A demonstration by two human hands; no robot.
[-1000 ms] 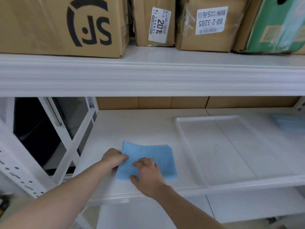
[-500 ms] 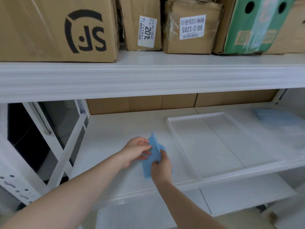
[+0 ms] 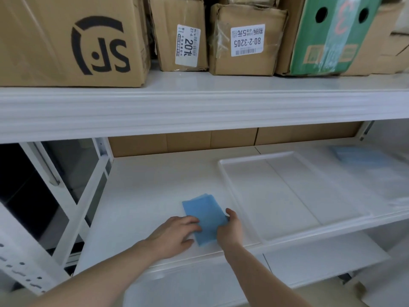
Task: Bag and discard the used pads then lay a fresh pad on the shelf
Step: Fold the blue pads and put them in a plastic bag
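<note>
1. A folded blue pad [image 3: 204, 218] lies flat on the white shelf [image 3: 143, 191], near its front edge and left of a white tray [image 3: 223, 171].
2. The left hand [image 3: 174, 232] rests palm down on the shelf, its fingers fairly straight, with the fingertips on the pad's left edge; it presses rather than grasps.
3. The right hand [image 3: 230, 229] sits at the pad's right edge, thumb up along that edge and fingers curled at the pad's near corner, gripping it.
4. The pad is a narrow rectangle, tilted so its far end points slightly left; layered edges show at its far end.
5. The tray lies on the same shelf, just right of the right hand, and it holds nothing that can be seen.
6. Farther right, at the back of the shelf, lies a pale blue stack [image 3: 363, 156] under what looks like clear plastic; its details are blurred.
7. The shelf above carries cardboard boxes [image 3: 66, 41] and one green box [image 3: 325, 36].
</note>
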